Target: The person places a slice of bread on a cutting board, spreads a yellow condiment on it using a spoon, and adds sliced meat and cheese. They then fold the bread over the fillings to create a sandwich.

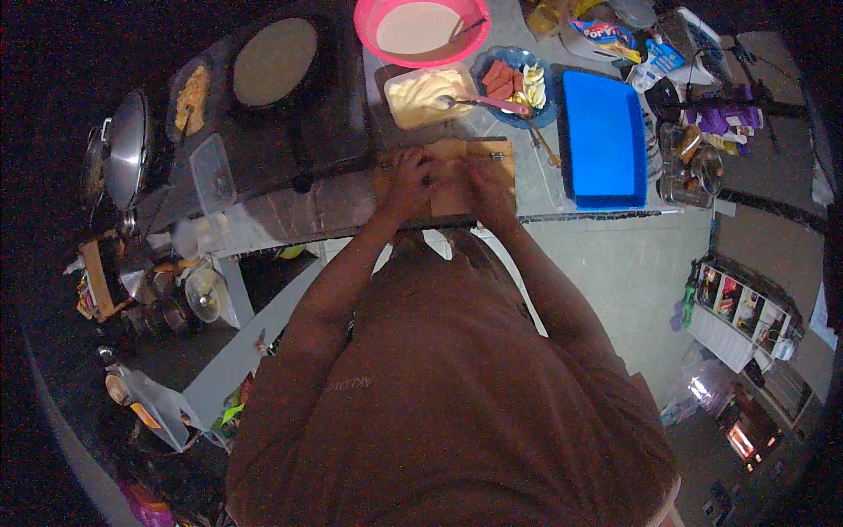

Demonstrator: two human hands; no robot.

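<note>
A wooden board [504, 172] lies at the counter's front edge, under both of my hands. My left hand [409, 179] rests over its left part, fingers bent. Over its right part is my right hand [486, 188], its fingers pointing inward. Something brownish and flat seems to lie between them, but dim light hides what it is and whether either hand grips it. Just beyond the board stands a plastic tub of creamy yellow filling [421, 99] with a spoon in it. A blue glass plate [550, 117] beside it holds reddish slices and pale cut pieces, with a pink-handled utensil across its edge.
A pink bowl of pale batter [421, 29] stands at the back. A round pan [275, 62] with a pale layer sits on the dark stove at left. To the right lies a blue tray [604, 141]. A clear plastic container [213, 174] is at the stove's front.
</note>
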